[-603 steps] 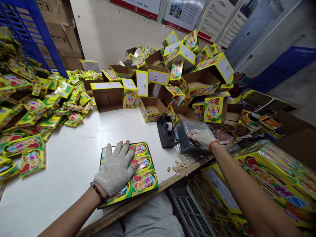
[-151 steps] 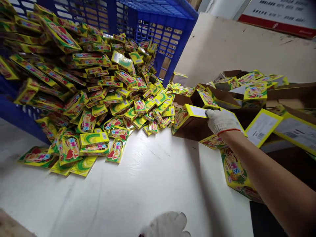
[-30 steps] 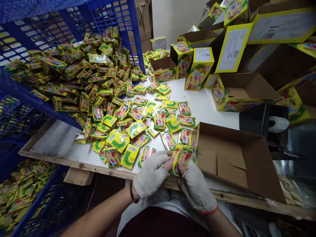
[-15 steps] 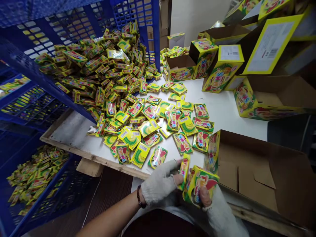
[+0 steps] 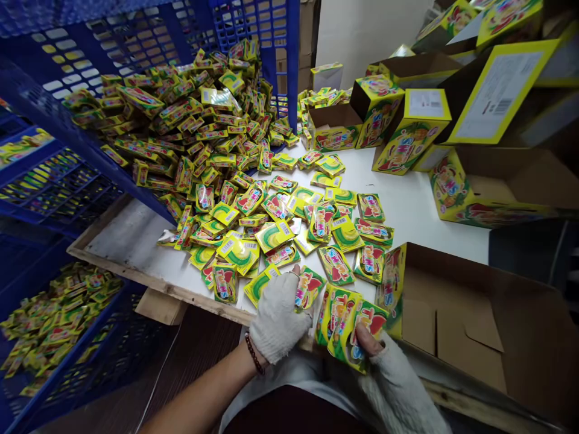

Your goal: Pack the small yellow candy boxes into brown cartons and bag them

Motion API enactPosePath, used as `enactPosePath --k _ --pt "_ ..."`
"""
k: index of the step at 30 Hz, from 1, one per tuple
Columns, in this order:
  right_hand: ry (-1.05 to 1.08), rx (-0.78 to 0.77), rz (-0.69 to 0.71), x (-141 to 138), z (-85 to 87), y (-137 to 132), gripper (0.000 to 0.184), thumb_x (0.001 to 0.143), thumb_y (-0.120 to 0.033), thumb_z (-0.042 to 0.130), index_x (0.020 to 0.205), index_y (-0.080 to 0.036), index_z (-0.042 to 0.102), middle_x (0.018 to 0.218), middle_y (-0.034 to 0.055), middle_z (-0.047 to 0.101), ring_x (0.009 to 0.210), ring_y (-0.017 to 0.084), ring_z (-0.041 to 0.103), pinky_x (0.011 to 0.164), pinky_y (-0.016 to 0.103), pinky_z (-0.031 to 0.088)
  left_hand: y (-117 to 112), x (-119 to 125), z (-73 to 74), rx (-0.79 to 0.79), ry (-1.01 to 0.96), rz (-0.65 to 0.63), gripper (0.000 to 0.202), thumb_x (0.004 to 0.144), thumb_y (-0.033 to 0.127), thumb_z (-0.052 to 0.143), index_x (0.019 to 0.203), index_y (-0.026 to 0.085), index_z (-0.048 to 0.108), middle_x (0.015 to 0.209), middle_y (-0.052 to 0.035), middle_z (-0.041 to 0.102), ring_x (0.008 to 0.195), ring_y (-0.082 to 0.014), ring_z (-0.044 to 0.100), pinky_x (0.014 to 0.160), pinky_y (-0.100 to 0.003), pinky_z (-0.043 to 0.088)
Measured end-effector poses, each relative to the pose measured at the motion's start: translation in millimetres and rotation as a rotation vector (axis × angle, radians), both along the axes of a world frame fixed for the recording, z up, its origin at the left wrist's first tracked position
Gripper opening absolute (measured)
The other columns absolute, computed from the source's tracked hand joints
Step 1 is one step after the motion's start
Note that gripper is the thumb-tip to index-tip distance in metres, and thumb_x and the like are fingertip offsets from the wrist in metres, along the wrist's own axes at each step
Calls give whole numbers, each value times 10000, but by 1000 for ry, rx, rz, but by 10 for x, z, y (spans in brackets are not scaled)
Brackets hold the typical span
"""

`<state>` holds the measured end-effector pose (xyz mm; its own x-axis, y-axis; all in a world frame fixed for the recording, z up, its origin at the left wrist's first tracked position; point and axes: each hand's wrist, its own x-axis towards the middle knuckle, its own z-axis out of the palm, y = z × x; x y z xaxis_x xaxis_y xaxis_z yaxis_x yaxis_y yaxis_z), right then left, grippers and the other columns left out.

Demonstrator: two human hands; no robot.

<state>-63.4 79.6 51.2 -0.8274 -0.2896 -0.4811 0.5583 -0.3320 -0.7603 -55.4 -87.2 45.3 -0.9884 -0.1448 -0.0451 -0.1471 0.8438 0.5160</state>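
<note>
Both my hands wear white knit gloves with open fingertips. My right hand is closed around a small stack of yellow-green candy packets, held just left of an open brown carton. My left hand is closed on a single packet lying at the near edge of the white table. Loose packets are spread over the table just beyond my hands, spilling from a big heap in a tipped blue crate.
Several yellow printed cartons, some open, are piled at the back right. A blue crate holding more packets sits low at the left. The table's wooden front edge runs in front of my lap.
My left hand has let go of the stack and moved left onto a loose packet on the table. The right hand's stack has grown by one packet.
</note>
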Motion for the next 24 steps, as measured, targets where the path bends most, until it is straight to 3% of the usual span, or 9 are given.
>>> enactPosePath --k 4,7,9,12,14,16,19,21,24 --pt "-7 8 -52 -16 6 -3 618 746 -656 687 1158 -197 707 980 138 768 1018 355 706 913 530 567 -32 36 26 374 77 -259 750 804 250 626 1508 173 380 1315 -131 629 1163 -252 621 1025 -384 510" --pt "17 132 -74 11 -52 81 692 696 -643 732 1215 -195 642 989 140 765 933 350 724 839 506 592 -112 -227 87 467 53 -368 554 893 179 496 1447 167 475 1175 -89 705 981 -181 678 899 -319 552" --pt "92 305 -70 46 -65 133 738 671 -603 776 1258 -207 566 1013 131 759 891 320 729 809 459 599 -113 -545 115 315 132 -460 435 929 124 423 1325 183 593 1170 -85 707 1047 -185 652 948 -339 519" --pt "272 548 -16 84 6 179 749 661 -533 806 1269 -217 502 1077 127 741 899 283 729 832 405 592 2 -1040 123 -94 170 -830 298 935 132 490 1145 207 688 1214 -99 687 1172 -248 581 1021 -432 449" --pt "346 616 3 95 94 195 787 675 -515 790 1330 -218 471 1133 128 729 931 275 730 848 389 591 101 -1263 123 -334 124 -947 229 938 166 531 1087 201 701 1153 -114 698 1119 -278 593 967 -468 448" --pt "346 657 -19 107 168 209 820 697 -539 758 1390 -223 453 1138 110 735 933 269 732 845 371 594 157 -1363 130 -475 89 -910 206 933 176 537 1054 177 705 1083 -134 699 1043 -287 611 897 -461 454" --pt "285 702 -70 131 162 233 758 689 -626 731 1305 -221 555 1034 81 766 894 280 736 826 357 601 124 -1307 152 -502 53 -796 151 852 246 653 940 137 710 1020 -161 677 995 -311 603 832 -433 450" --pt "242 681 -99 132 79 237 699 670 -653 739 1200 -215 613 988 87 772 882 295 734 818 371 602 62 -1176 162 -406 40 -677 178 811 297 695 895 140 694 1005 -154 663 978 -307 594 807 -407 449" --pt "223 552 -152 79 -66 199 680 709 -643 718 1218 -204 608 1031 118 763 918 310 729 839 414 594 -6 -941 153 -73 4 -446 175 920 299 527 882 173 641 918 -80 651 865 -221 588 748 -327 449"
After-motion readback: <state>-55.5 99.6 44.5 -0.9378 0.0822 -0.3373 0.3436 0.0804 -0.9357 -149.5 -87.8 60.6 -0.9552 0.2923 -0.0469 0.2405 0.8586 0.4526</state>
